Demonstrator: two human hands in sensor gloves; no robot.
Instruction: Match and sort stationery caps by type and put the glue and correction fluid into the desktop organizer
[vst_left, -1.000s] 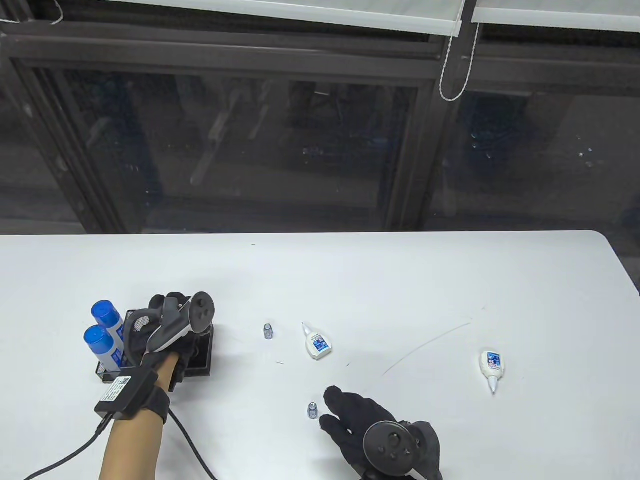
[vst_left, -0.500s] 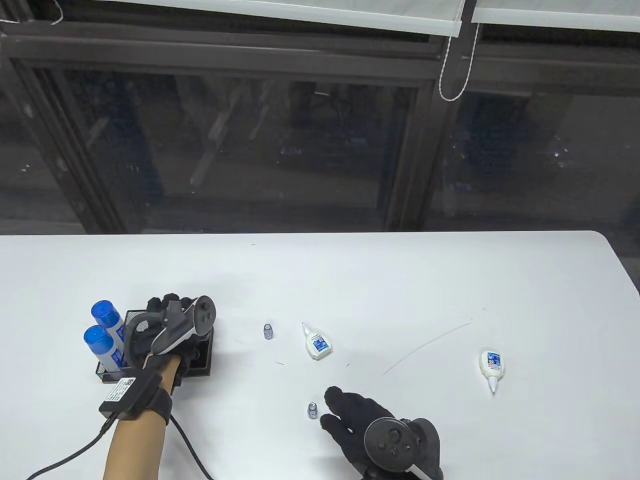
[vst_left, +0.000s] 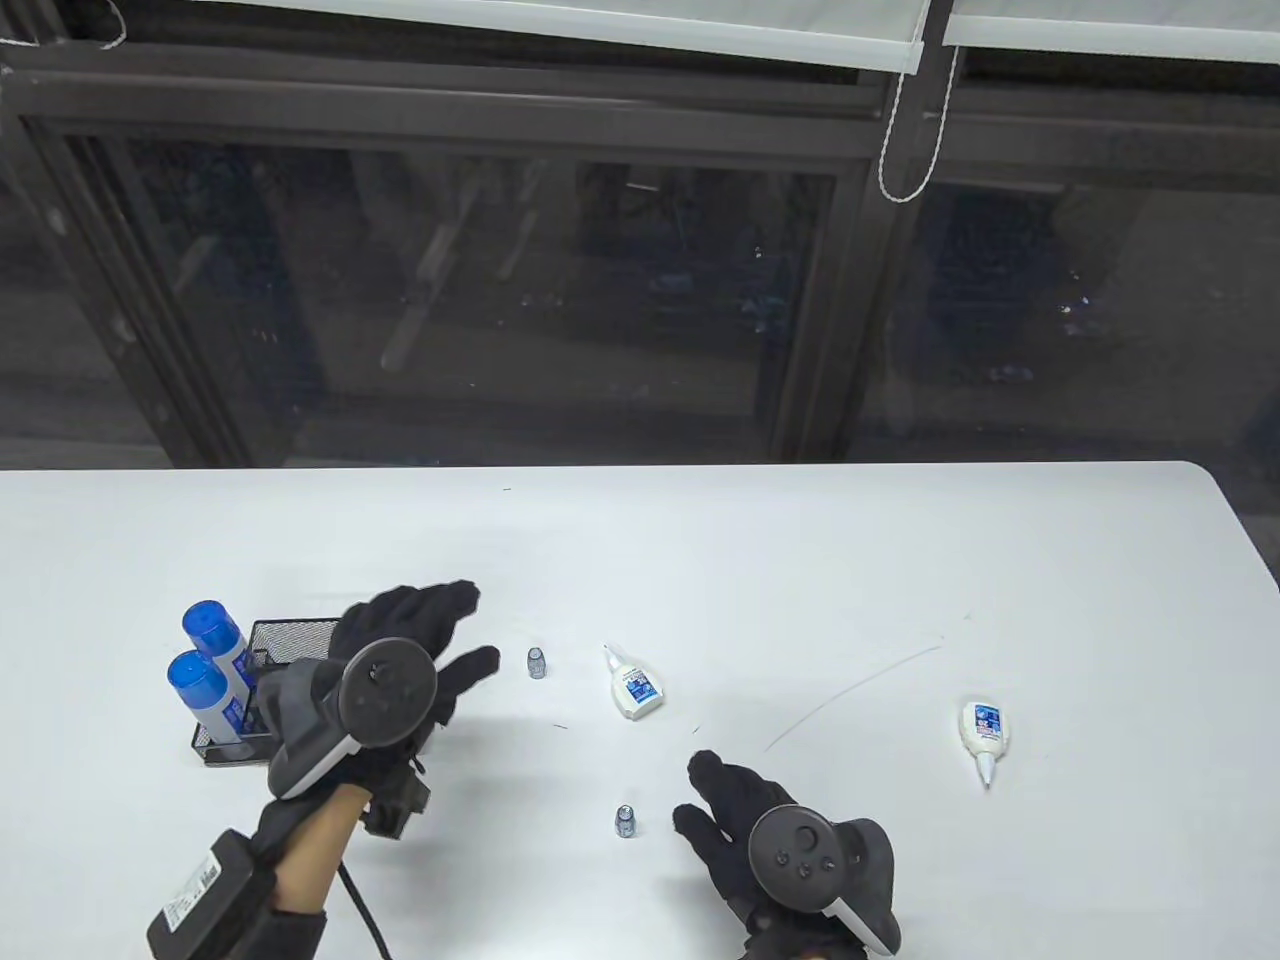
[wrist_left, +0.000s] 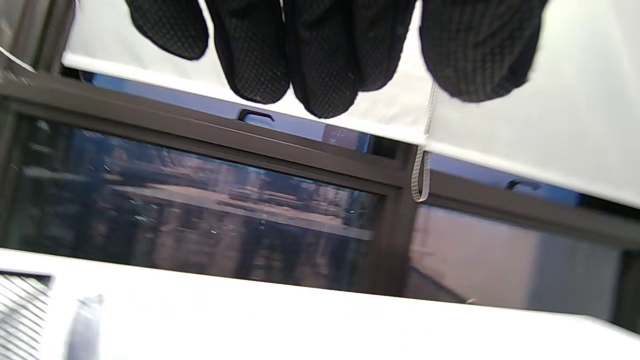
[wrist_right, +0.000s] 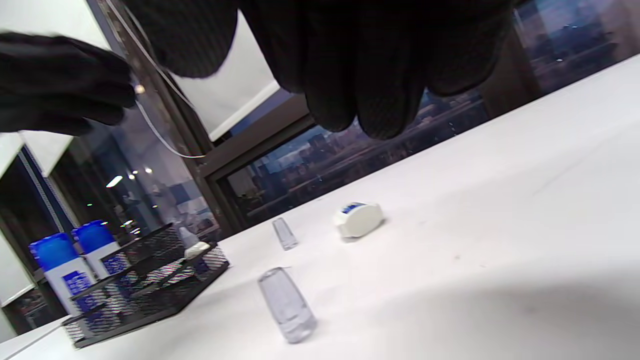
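- Two small clear caps stand upright on the white table (vst_left: 800, 560): the near cap (vst_left: 625, 820) just left of the right hand (vst_left: 760, 830), and the far cap (vst_left: 537, 662) between the left hand (vst_left: 400, 660) and a correction fluid bottle (vst_left: 632, 685).
- That white correction fluid bottle lies on its side, uncapped, nozzle pointing to the far side, right of the far cap.
- A second correction fluid bottle (vst_left: 983, 732) lies well apart at the right, nozzle toward the near edge.
- The black mesh desktop organizer (vst_left: 275, 640) sits at the left; two glue sticks (vst_left: 205, 685) with blue caps stand upright in its left end, and the right wrist view shows a small white bottle (wrist_right: 192, 246) in another compartment.
- The left hand is over the organizer's right part, fingers spread and straight, holding nothing.
- The right hand rests low near the table's near edge, fingers loosely extended, empty, close to the near cap but apart from it.
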